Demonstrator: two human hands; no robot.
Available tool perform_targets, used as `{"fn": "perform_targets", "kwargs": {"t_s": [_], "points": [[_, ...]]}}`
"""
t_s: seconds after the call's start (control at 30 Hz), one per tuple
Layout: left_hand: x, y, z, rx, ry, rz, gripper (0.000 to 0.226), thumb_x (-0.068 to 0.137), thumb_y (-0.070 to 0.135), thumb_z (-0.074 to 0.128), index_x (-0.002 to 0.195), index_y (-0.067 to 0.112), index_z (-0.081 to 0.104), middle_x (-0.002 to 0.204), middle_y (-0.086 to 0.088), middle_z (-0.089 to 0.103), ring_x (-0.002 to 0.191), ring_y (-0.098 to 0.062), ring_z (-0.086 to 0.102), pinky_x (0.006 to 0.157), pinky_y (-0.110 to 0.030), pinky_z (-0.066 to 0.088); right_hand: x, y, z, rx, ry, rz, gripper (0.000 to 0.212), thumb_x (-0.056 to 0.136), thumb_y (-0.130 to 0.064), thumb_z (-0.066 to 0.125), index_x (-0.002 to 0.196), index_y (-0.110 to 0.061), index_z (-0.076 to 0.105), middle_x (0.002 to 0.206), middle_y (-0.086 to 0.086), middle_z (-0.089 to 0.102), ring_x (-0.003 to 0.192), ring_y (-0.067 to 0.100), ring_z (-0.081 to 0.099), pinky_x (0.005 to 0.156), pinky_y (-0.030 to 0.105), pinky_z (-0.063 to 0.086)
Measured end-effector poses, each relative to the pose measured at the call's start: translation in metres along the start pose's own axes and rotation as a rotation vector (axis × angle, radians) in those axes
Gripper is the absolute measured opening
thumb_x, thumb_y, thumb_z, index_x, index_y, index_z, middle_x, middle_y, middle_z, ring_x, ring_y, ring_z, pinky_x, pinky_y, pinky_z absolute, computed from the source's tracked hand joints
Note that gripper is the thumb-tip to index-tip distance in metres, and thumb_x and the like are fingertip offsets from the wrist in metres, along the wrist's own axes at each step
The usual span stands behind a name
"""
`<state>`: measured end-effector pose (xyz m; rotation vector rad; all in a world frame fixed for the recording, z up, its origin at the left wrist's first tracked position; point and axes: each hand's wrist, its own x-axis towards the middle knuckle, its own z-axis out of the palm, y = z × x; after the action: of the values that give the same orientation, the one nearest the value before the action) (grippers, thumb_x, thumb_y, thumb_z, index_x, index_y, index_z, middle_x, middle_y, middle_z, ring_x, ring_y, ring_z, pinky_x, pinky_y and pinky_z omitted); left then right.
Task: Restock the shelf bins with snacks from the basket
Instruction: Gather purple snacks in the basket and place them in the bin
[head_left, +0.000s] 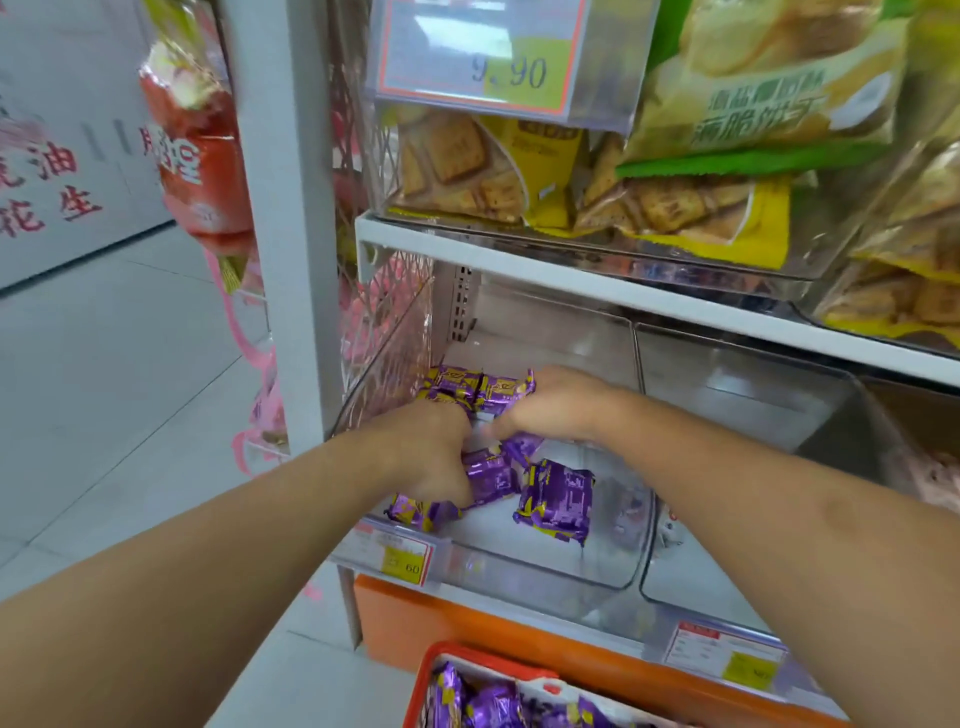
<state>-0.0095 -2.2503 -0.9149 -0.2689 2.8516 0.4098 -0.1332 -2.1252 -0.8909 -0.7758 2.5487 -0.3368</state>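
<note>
Head view. Both hands are inside the clear plastic shelf bin (545, 571) on the lower shelf. Left hand (431, 452) has its fingers curled down onto a purple snack packet (488, 475); it looks like a grip, though the fingertips are hidden behind the packet. Right hand (550, 405) curls over packets toward the back row (478, 387); whether it pinches one or only pushes, cannot tell. More loose packets lie nearer the bin's front, one (558, 501) tilted, one (421, 512) against the front lip above the price tag (405, 558). The red basket (431, 670) sits below with more purple packets (493, 706).

Risks, as judged:
- The packet at the front lip sits close to the edge; a wrist sweep could knock it onto the floor.
- The back row stands edge to edge; a hard push may topple it.
- Slick wrappers could slip from a loose grip.
- The neighbouring bin (727, 415) is just beside; a careless toss could misfile stock.
</note>
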Motion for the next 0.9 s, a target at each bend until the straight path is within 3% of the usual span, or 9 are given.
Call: {"fn": "perform_targets", "kwargs": {"t_s": [0.13,0.2,0.27,0.37,0.43,0.5,0.63,0.77,0.9], "points": [[-0.012,0.001,0.000,-0.008,-0.131,0.143,0.035,0.074,0.043,0.083,0.092,0.020,0.066,0.083,0.004,0.067,0.077,-0.018,0.061,0.062,-0.027,0.048,0.003,0.006,0.001,0.385,0.020,0.109,0.045,0.075,-0.052,0.089,0.089,-0.017,0.065,0.075,0.003,0.060,0.060,0.018,0.053,0.050,0.025,0.040],[-0.016,-0.004,0.003,-0.042,-0.185,0.162,0.037,0.077,0.052,0.078,0.096,0.023,0.066,0.084,0.009,0.068,0.078,-0.014,0.064,0.073,-0.029,0.056,0.001,0.005,0.002,0.542,-0.053,0.104,0.033,0.083,-0.040,0.086,0.095,-0.016,0.068,0.082,0.004,0.057,0.063,0.017,0.049,0.049,0.026,0.039],[-0.014,-0.007,0.002,-0.193,-0.230,0.119,0.035,0.081,0.049,0.075,0.096,0.018,0.069,0.076,0.011,0.065,0.064,-0.008,0.058,0.067,-0.024,0.053,-0.001,0.001,0.002,0.636,-0.104,0.050,0.020,0.086,-0.023,0.082,0.099,-0.012,0.071,0.086,0.009,0.058,0.065,0.018,0.049,0.051,0.027,0.040],[-0.004,-0.005,-0.008,-0.439,-0.050,-0.036,0.024,0.077,0.031,0.068,0.081,0.007,0.069,0.070,0.000,0.058,0.065,-0.018,0.050,0.065,-0.030,0.044,-0.003,0.000,0.000,0.730,-0.080,-0.049,0.020,0.082,0.004,0.074,0.092,-0.014,0.071,0.086,0.013,0.065,0.070,0.021,0.055,0.059,0.031,0.046],[0.005,-0.003,-0.010,-0.590,0.117,-0.152,0.008,0.083,0.020,0.065,0.082,0.012,0.069,0.085,-0.011,0.069,0.079,-0.028,0.063,0.074,-0.035,0.055,-0.005,0.003,0.000,0.714,-0.011,-0.125,0.032,0.076,0.011,0.074,0.094,-0.016,0.073,0.095,0.016,0.071,0.076,0.021,0.060,0.066,0.032,0.048],[0.008,0.001,-0.010,-0.883,0.224,-0.262,0.011,0.096,0.009,0.057,0.094,0.012,0.067,0.109,-0.021,0.074,0.099,-0.035,0.071,0.089,-0.043,0.060,-0.007,0.006,-0.002,0.626,0.080,-0.201,0.048,0.069,0.012,0.078,0.102,-0.022,0.073,0.107,0.012,0.075,0.081,0.017,0.063,0.067,0.029,0.048],[0.002,0.010,-0.007,-1.475,0.194,-0.236,0.024,0.105,0.018,0.054,0.115,0.002,0.069,0.107,-0.024,0.075,0.099,-0.039,0.074,0.078,-0.042,0.061,-0.017,0.007,-0.006,0.489,0.179,-0.342,0.067,0.063,0.013,0.079,0.115,-0.028,0.070,0.109,-0.010,0.074,0.084,-0.002,0.065,0.073,0.014,0.052],[0.003,0.005,0.004,-1.542,0.336,-0.157,0.025,0.099,0.007,0.066,0.120,-0.007,0.060,0.103,-0.025,0.075,0.092,-0.036,0.075,0.072,-0.035,0.064,-0.023,0.005,-0.007,0.491,0.161,-0.405,0.069,0.066,0.017,0.076,0.124,-0.019,0.069,0.115,-0.009,0.072,0.087,-0.006,0.063,0.073,0.009,0.049],[0.006,0.004,0.012,-1.502,0.428,-0.143,0.025,0.095,0.001,0.071,0.116,-0.003,0.060,0.106,-0.022,0.075,0.089,-0.028,0.077,0.071,-0.033,0.063,-0.026,0.005,-0.003,0.347,0.247,-0.429,0.051,0.072,0.005,0.079,0.108,-0.029,0.066,0.101,-0.012,0.069,0.076,-0.010,0.059,0.065,0.005,0.043]]}}
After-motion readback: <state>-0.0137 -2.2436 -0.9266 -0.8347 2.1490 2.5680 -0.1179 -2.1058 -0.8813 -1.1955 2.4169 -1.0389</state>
